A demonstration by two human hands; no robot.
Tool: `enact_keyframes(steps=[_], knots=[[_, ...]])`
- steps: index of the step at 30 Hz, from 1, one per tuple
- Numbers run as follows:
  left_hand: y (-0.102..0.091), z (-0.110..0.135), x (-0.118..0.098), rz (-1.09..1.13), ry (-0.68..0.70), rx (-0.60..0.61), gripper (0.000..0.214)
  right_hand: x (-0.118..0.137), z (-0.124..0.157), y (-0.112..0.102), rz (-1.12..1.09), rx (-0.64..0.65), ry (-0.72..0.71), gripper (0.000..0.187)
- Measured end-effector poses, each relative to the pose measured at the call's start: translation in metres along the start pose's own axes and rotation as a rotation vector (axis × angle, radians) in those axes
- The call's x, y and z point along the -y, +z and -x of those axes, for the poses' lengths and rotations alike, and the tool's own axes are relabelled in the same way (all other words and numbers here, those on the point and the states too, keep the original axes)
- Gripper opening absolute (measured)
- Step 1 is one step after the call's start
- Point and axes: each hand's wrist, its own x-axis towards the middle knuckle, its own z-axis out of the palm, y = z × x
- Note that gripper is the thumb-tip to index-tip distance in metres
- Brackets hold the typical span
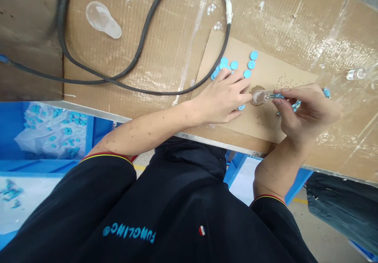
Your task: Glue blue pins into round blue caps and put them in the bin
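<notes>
My right hand (305, 105) pinches a slender blue patterned pair of tweezers (277, 96) between thumb and forefinger. Its tips point left, at the narrow end of a clear spoon-shaped plastic cup (260, 97). That cup lies on a loose cardboard sheet (270, 68). My left hand (223, 95) rests palm down on the sheet with fingers apart, one fingertip at the cup's left rim. Several round blue discs (234, 65) lie beyond its fingers. One more disc (241, 107) shows between its forefinger and thumb; whether they touch it I cannot tell.
A thick black cable (144, 30) loops over the cardboard-covered table. Another clear spoon-shaped cup (103, 19) lies far left, and a small clear piece (356, 73) at right. Tiny dark specks (285, 82) dot the sheet. Blue bins (99, 131) holding blue parts stand below the table edge.
</notes>
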Motion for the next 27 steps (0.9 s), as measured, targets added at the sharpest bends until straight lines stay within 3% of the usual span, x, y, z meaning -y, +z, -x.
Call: enact_keyframes(steps=[7,11,13,16,18,19,24,27], knots=[[-0.003,-0.001,0.000,0.007,0.009,0.024,0.015,0.001,0.000,0.001,0.016,-0.016,-0.011,0.015],[-0.008,-0.002,0.004,0.011,0.049,0.049,0.017,-0.004,0.000,-0.004,-0.027,-0.070,0.015,0.028],[-0.010,-0.002,0.007,0.010,0.066,0.064,0.020,-0.004,0.002,-0.005,-0.018,-0.162,0.004,0.031],[-0.012,-0.003,0.011,0.019,0.077,0.086,0.022,0.006,0.010,-0.001,0.032,-0.445,-0.029,0.026],[-0.012,-0.003,0.012,0.037,0.074,0.086,0.022,0.020,0.022,0.008,0.036,-0.595,0.030,0.024],[-0.011,-0.004,0.012,0.048,0.069,0.079,0.021,0.028,0.029,0.014,0.026,-0.610,0.080,0.023],[-0.007,-0.005,0.013,0.036,0.087,0.051,0.022,0.057,0.055,0.039,-0.046,-0.416,0.271,0.020],[-0.006,-0.006,0.015,-0.001,0.132,0.021,0.023,0.062,0.056,0.046,-0.013,-0.288,0.302,0.013]])
